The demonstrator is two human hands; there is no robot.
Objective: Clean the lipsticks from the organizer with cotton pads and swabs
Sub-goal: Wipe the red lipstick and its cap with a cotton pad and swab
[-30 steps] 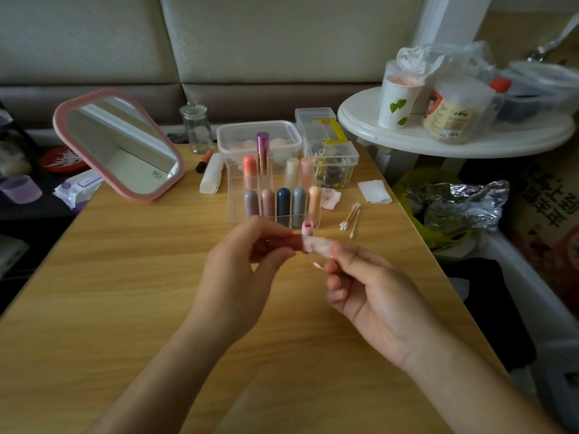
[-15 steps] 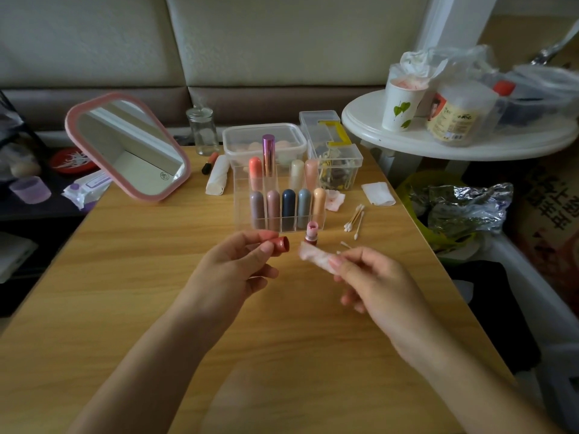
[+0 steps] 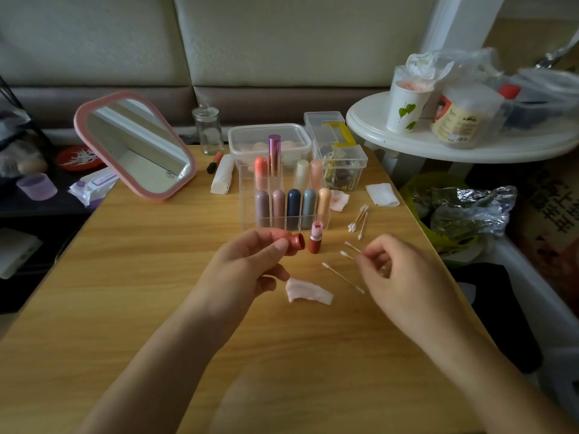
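Head view: L grip [image 3: 247, 264] holds red lipstick cap [image 3: 296, 241] w/ thumb & fingers above worktop [image 3: 141, 292]; open lipstick [image 3: 315, 238] stands upright just before clear organizer [image 3: 250, 195]; R grip [image 3: 398, 277] curled, tips at a swab [image 3: 344, 254], can't tell if pinched; stained pad [image 3: 308, 294] lies between.

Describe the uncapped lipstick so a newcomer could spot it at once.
Find the clear organizer in the middle of the wooden table. Just in front of its right corner a short lipstick stands upright on the tabletop. Unlike the capped ones in the slots, it is uncapped, dark red below with a pink top; the left hand holds a matching red cap beside it.
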